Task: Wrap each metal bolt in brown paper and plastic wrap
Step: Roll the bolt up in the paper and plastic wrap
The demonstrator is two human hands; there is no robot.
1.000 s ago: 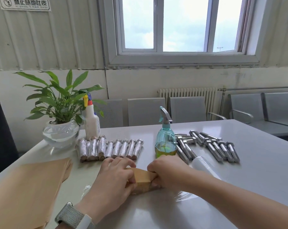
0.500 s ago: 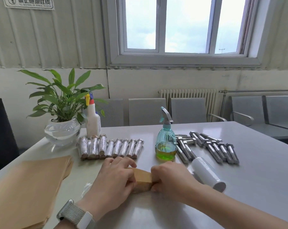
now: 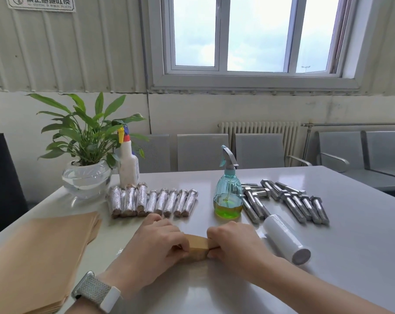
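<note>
A white table (image 3: 350, 268) fills the lower part of the view, with a row of grey metal seats behind it under a window. On its left near corner lies a stack of brown paper sheets (image 3: 37, 257), the biggest thing on the surface. At the far left stands a green plant in a clear glass bowl (image 3: 86, 177), and just beside it to the right a white spray bottle with a red and yellow nozzle (image 3: 128, 166). Both hands sit together near the middle of the table's front edge: the left hand (image 3: 153, 243), with a grey woven watch band on its wrist, and the right hand (image 3: 235, 243) each curl their fingers over one end of a brown-paper-wrapped bolt (image 3: 197, 245) that lies crosswise between them on the table, only its short middle section showing. To the right of the right hand a roll of plastic wrap (image 3: 284, 239) lies on its side, angled toward the near right. Beyond it a loose group of bare metal bolts (image 3: 291, 202) lies in rough rows. A teal spray bottle (image 3: 228, 196) holding yellow-green liquid stands between those bolts and a tidy row of finished wrapped bolts (image 3: 153, 202), which lies just beyond the left hand.
</note>
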